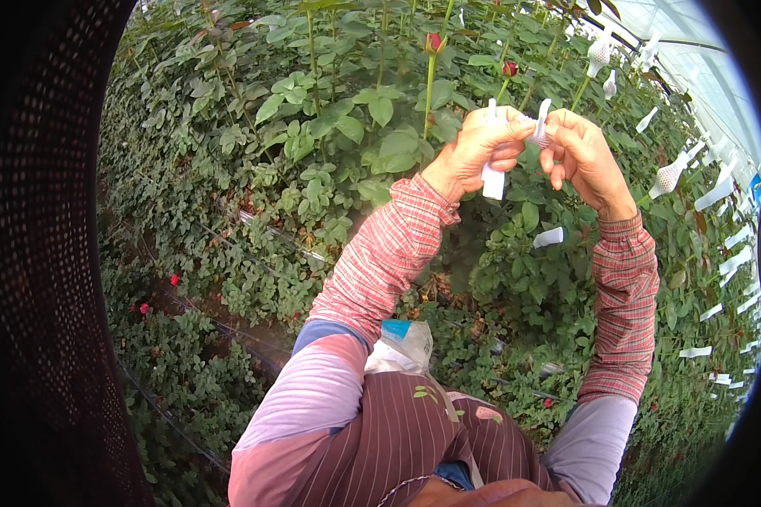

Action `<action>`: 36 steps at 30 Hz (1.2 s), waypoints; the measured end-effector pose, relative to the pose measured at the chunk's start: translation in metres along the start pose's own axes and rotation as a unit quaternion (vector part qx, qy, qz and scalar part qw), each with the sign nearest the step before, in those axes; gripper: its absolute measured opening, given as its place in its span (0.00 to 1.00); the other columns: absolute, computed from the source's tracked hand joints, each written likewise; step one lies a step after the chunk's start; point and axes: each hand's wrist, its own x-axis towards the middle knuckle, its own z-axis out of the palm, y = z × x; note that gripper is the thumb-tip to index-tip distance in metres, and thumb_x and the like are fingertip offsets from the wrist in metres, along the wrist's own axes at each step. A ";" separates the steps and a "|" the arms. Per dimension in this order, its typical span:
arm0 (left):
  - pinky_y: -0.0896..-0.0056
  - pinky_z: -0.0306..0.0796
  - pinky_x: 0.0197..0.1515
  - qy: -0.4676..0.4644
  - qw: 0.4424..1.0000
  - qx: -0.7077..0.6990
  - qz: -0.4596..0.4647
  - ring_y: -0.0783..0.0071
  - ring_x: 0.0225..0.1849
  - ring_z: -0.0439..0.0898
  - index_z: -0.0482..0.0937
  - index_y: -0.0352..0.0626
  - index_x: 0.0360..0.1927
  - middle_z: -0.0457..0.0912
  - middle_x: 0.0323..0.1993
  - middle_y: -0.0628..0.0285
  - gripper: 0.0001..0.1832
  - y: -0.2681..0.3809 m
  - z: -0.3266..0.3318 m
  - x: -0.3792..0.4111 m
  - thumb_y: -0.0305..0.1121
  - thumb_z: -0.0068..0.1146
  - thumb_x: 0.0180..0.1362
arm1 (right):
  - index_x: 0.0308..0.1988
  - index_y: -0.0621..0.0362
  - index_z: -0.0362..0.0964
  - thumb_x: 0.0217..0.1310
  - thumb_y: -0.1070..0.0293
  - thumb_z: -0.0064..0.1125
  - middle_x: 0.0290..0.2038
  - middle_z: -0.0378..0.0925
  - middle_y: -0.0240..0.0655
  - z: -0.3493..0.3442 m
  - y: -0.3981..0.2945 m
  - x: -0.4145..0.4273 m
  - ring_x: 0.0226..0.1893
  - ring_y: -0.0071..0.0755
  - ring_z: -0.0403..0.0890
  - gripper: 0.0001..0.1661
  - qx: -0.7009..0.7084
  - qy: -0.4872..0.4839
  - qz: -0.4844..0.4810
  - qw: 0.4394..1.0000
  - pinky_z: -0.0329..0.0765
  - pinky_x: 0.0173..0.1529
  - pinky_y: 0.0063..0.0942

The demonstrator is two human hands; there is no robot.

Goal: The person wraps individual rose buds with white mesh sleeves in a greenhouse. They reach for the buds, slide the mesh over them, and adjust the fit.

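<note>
My left hand [482,149] is closed around several flat white foam net sleeves [493,184], with their ends sticking out above and below the fingers. Between its thumb and forefinger it pinches one edge of a white foam net [538,136]. The other edge is between the thumb and fingers of my right hand [580,152], so the net spans the small gap between both hands. Whether a bud is inside that net cannot be seen. Just above the hands stands a red rosebud [509,69] on its stem, uncovered. Another red rosebud [435,43] rises to the left, also bare.
Dense rose bushes [380,146] surround the hands. White nets cover buds at the right, one a netted bud [666,179] close to my right wrist. A clear plastic bag [412,345] with white contents hangs at my waist. Thin dark hoses [228,241] run through the plants at left.
</note>
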 end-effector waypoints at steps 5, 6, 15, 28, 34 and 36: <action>0.81 0.54 0.19 0.107 0.963 0.233 0.081 0.88 0.18 0.63 0.76 0.43 0.31 0.67 0.19 0.78 0.10 0.016 -0.020 0.013 0.34 0.66 0.61 | 0.51 0.67 0.71 0.67 0.67 0.59 0.32 0.76 0.31 0.009 -0.012 0.031 0.24 0.20 0.78 0.18 -0.149 0.059 0.007 0.987 0.79 0.23 0.20; 0.73 0.62 0.22 0.207 0.843 0.465 0.172 0.76 0.19 0.70 0.74 0.41 0.28 0.71 0.18 0.71 0.11 0.016 -0.022 0.022 0.30 0.68 0.53 | 0.51 0.69 0.71 0.66 0.67 0.59 0.32 0.77 0.32 0.011 -0.014 0.038 0.26 0.21 0.79 0.19 -0.261 0.104 0.005 0.960 0.79 0.24 0.21; 0.55 0.76 0.38 0.338 0.606 0.579 0.429 0.46 0.33 0.82 0.76 0.33 0.39 0.81 0.30 0.48 0.13 0.006 -0.051 0.067 0.24 0.62 0.50 | 0.50 0.74 0.76 0.60 0.68 0.52 0.41 0.81 0.64 0.025 0.004 0.093 0.45 0.62 0.84 0.23 -0.521 0.247 -0.096 0.812 0.78 0.54 0.44; 0.73 0.65 0.22 0.283 0.890 0.263 0.241 0.79 0.20 0.73 0.81 0.31 0.38 0.79 0.22 0.65 0.10 0.006 -0.056 0.068 0.29 0.53 0.64 | 0.46 0.68 0.78 0.64 0.67 0.52 0.35 0.84 0.53 0.031 0.016 0.096 0.39 0.52 0.86 0.17 -0.484 0.289 -0.125 0.816 0.79 0.48 0.42; 0.80 0.53 0.13 0.194 0.967 0.134 0.101 0.88 0.12 0.61 0.78 0.42 0.33 0.69 0.16 0.74 0.07 0.031 -0.053 0.044 0.31 0.53 0.66 | 0.45 0.66 0.79 0.67 0.66 0.59 0.28 0.83 0.37 0.036 0.013 0.087 0.29 0.27 0.82 0.14 -0.409 0.258 -0.152 0.862 0.78 0.37 0.29; 0.80 0.52 0.14 0.163 0.975 0.128 0.081 0.88 0.12 0.60 0.79 0.40 0.34 0.69 0.16 0.74 0.07 0.039 -0.053 0.036 0.31 0.53 0.66 | 0.44 0.66 0.79 0.68 0.65 0.61 0.26 0.80 0.31 0.039 0.013 0.080 0.26 0.18 0.78 0.14 -0.389 0.240 -0.162 0.874 0.77 0.34 0.24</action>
